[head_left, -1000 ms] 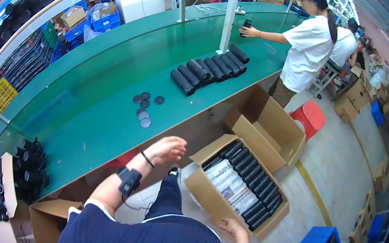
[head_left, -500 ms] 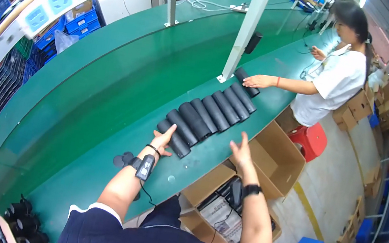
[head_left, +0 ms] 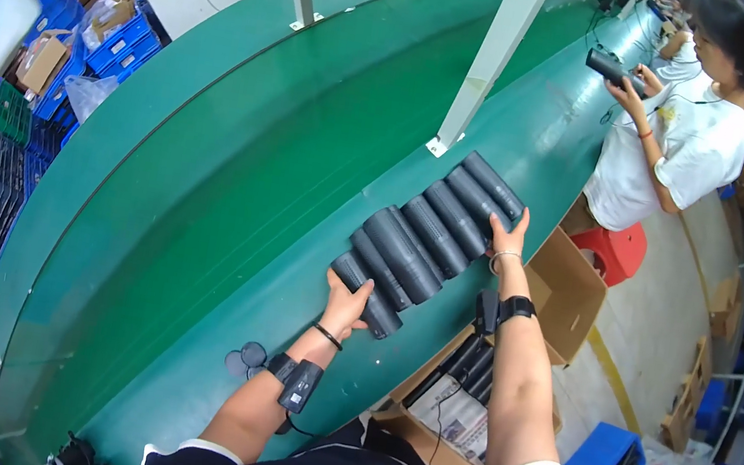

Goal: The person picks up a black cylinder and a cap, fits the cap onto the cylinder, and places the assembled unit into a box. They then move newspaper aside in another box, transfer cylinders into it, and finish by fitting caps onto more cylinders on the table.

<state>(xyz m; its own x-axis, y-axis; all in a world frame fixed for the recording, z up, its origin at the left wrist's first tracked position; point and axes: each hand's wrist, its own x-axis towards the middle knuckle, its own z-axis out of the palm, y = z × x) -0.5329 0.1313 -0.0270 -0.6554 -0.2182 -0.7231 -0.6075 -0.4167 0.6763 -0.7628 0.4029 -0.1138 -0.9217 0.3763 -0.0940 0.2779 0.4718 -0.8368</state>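
Lying unboxed on desk (head_left: pixel 531 131), row-end black cylinders (head_left: pixel 385 319) were gripped by left hand (head_left: pixel 345 307) and right hand (head_left: pixel 509 238). Other cylinders (head_left: pixel 471 365) were boxed.

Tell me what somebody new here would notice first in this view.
Probably the row of black tubes slanting across the green table mid-picture, with the left hand at its near end and the right hand at its far end. Next, at the upper right, a co-worker in white holding another tube, with a bright red stool just below.
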